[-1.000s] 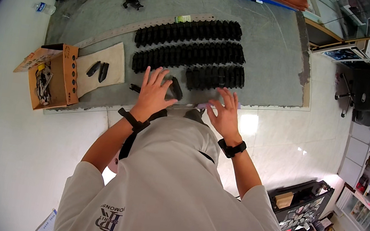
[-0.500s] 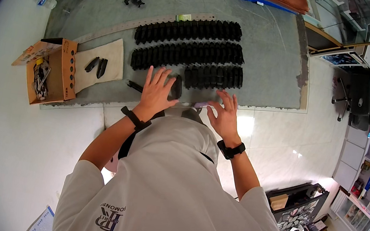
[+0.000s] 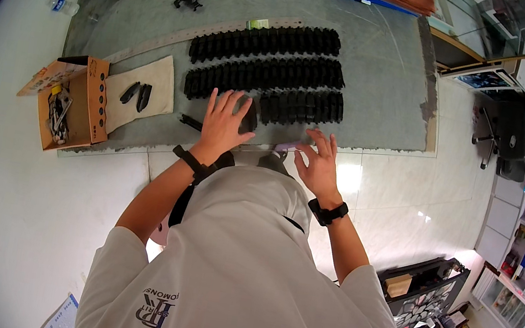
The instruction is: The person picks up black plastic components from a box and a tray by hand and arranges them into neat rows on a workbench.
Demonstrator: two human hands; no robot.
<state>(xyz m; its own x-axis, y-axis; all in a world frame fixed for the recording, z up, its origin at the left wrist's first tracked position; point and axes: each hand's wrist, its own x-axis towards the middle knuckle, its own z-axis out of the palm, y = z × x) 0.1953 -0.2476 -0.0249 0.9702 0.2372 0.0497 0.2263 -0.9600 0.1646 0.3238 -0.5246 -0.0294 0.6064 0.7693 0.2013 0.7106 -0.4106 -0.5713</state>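
An open brown cardboard box [image 3: 69,102] lies at the left edge of the grey mat [image 3: 385,80], its flaps spread. A small clear bottle with a blue label [image 3: 62,5] lies on the white floor at the upper left. A small green-and-white tag [image 3: 257,24] sits above the top row of black parts.

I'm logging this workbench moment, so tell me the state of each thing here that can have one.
Left hand: open, fingers spread, resting on a black part at the end of the shortest row.
Right hand: open, fingers spread, at a small pale purple object.
Three rows of black plastic parts: lying lined up on the grey mat.
Brown cardboard box: open, items inside.
Two black parts on the beige cloth: lying loose.
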